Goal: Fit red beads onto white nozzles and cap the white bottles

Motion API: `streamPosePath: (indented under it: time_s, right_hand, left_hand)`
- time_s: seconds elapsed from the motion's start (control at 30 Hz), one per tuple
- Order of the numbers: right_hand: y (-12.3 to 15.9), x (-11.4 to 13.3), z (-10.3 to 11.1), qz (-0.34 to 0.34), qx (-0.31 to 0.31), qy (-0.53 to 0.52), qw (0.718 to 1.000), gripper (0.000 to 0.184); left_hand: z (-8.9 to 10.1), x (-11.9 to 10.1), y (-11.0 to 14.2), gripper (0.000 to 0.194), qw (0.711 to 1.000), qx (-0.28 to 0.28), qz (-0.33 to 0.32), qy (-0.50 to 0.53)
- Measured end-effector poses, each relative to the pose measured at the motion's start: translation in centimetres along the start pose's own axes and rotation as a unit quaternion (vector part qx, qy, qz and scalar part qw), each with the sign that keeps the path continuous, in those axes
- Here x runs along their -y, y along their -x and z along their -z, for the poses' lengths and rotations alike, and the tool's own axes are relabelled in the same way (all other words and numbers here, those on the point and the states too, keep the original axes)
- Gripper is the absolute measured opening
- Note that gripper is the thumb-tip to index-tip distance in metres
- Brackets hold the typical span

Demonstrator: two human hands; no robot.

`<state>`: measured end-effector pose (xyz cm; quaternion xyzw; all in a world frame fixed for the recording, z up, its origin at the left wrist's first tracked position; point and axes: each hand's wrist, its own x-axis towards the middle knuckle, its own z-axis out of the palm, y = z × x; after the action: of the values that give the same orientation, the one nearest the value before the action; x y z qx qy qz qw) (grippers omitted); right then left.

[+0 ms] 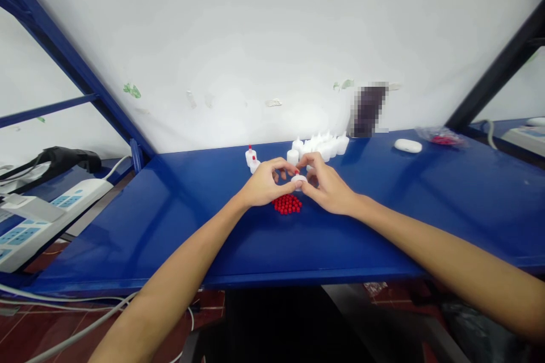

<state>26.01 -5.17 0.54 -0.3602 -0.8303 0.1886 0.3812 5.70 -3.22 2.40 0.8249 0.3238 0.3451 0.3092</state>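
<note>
Between my two hands is a small white squeeze bottle (299,179) with a red tip cap. My left hand (269,182) is closed on it from the left, thumb and fingertips at the cap and shoulder. From the right, my right hand (327,186) grips the same bottle, its fingers partly hiding the body. Just below my left hand lies a pile of small red caps (288,205) on the blue table. Two white bottles with red caps (251,154) stand to the left. Behind my hands is a group of white bottles (321,147) with bare pointed tips.
A white rounded case (407,146) and a clear plastic bag with red things (443,137) lie on the blue table (361,249) at the right. Power strips (55,210) and a black strapped item (59,161) are at the left. A dark phone-like object (368,110) leans on the wall.
</note>
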Motion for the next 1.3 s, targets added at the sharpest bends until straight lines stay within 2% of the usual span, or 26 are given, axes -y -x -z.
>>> streamPosePath:
  time_s: [0.17,0.4,0.67,0.73,0.83,0.97,1.1,1.17,1.3]
  right_hand:
    - [0.1,0.5,-0.2,0.058,0.027,-0.019,0.998,0.020]
    - [0.2,1.0,-0.5,0.057,0.019,-0.011,0.998,0.018]
    - [0.1,0.3,-0.5,0.059,0.007,-0.018,0.998,0.021]
    - [-0.1,0.1,-0.4,0.054,-0.004,-0.022,0.998,0.018]
    - [-0.2,0.0,-0.1,0.041,0.005,-0.005,0.999,0.016]
    - [-0.2,-0.2,0.2,0.014,0.025,0.061,0.998,0.040]
    - [-0.4,-0.7,-0.1,-0.037,0.040,0.127,0.990,0.047]
    - [-0.8,-1.0,-0.4,-0.054,0.047,0.142,0.987,0.052]
    - [-1.7,-1.3,-1.0,-0.082,0.071,0.157,0.982,0.063]
  left_hand:
    - [0.2,-0.1,-0.1,0.034,0.994,0.055,0.035,0.083]
    - [0.4,-0.1,-0.2,0.034,0.983,0.060,0.043,0.169]
    - [0.2,0.0,-0.1,0.034,0.987,0.055,0.043,0.146]
    - [0.2,-0.1,-0.1,0.038,0.985,0.031,0.041,0.164]
    - [0.5,0.5,-0.4,0.042,0.985,-0.035,0.045,0.165]
    - [2.1,2.1,-1.0,0.048,0.973,-0.179,0.062,0.135]
    - [4.5,3.7,-1.0,0.052,0.950,-0.306,0.044,0.053]
    - [5.4,4.5,-0.7,0.048,0.946,-0.318,0.017,-0.061]
    - [6.3,5.8,0.3,0.027,0.925,-0.260,-0.059,-0.271]
